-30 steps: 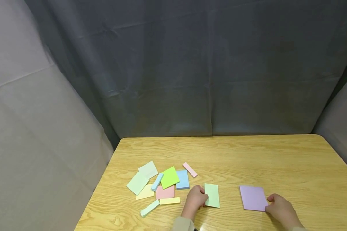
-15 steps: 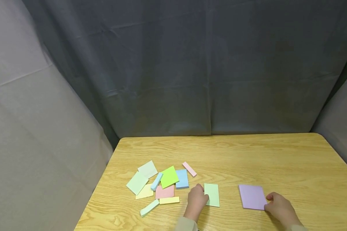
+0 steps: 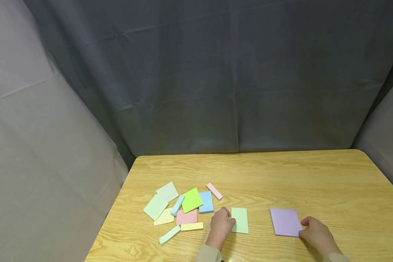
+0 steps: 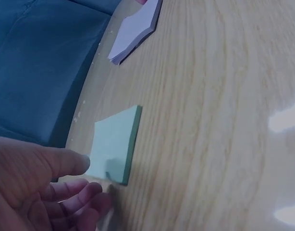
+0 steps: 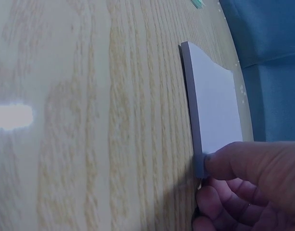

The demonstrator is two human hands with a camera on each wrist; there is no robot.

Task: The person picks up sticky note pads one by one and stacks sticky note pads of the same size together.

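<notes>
hands (image 3: 221, 226) at green (image 3: 240, 220), purple pads (image 3: 285, 222)

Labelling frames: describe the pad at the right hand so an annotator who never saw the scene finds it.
On the wooden table, look right of the scattered pile of pastel pads, near the front edge. The purple pad lies flat and alone, the right hand at its corner. It is the only purple one, and the largest.

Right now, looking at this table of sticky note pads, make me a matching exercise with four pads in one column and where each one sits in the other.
Pads:
1. purple pad
2. mint green pad
3. small pink strip
4. bright green pad

Places:
A. middle of the pile
B. at the left hand
C. far edge of the pile, lying alone
D. at the right hand

Pairs: 1-D, 2-B, 3-C, 4-A
</notes>
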